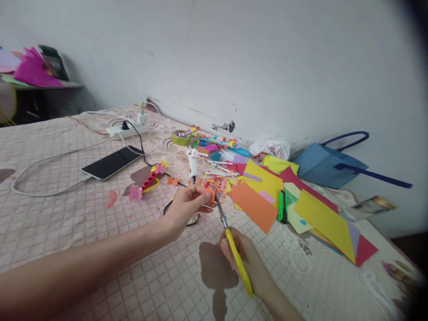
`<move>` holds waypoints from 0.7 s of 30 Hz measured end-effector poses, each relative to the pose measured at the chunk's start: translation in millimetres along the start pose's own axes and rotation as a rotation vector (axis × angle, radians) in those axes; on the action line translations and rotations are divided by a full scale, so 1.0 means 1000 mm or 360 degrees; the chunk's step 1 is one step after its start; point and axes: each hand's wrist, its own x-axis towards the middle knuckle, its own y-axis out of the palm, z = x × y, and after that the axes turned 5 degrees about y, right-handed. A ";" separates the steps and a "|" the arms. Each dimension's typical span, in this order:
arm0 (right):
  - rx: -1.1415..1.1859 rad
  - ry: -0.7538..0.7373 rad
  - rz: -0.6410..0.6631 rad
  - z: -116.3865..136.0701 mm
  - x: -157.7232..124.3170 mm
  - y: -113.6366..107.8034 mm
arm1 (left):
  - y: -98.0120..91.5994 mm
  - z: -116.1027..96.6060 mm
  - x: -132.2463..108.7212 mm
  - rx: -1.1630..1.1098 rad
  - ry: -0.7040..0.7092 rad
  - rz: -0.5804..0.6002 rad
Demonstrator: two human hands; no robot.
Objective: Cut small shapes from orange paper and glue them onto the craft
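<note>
Between the thumb and fingers of my left hand (189,206) is a small piece of orange paper (210,195). My right hand (245,252) is wrapped round the yellow handles of a pair of scissors (224,220), whose blades point away from me and meet the edge of the orange piece. Just beyond the blades lies a heap of colourful paper scraps (216,182). A white glue gun (193,162) stands behind my left hand, its black cord running over the table. Left of it lie small orange paper shapes (173,181) and a red strip decorated with pink and yellow paper flowers (149,182).
Coloured paper sheets (256,205) and a green box cutter (282,207) lie at the right, with white string (296,252) nearby. A blue bag (329,166) leans by the wall. At the left are a phone (112,163) on a cable and a power strip (129,130).
</note>
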 end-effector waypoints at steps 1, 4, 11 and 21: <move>0.0001 -0.0001 -0.0003 -0.001 0.000 0.000 | 0.000 0.000 0.000 0.0003 0.0005 -0.0001; 0.0014 0.0006 -0.0015 -0.003 0.001 0.001 | 0.000 0.001 -0.001 -0.0002 0.0009 -0.0014; 0.0047 0.0037 -0.0024 -0.004 0.002 0.002 | 0.000 0.003 0.000 0.0003 0.0011 -0.0022; 0.0007 -0.0019 0.0045 -0.004 0.000 -0.001 | 0.003 0.000 -0.002 0.0008 -0.0008 -0.0049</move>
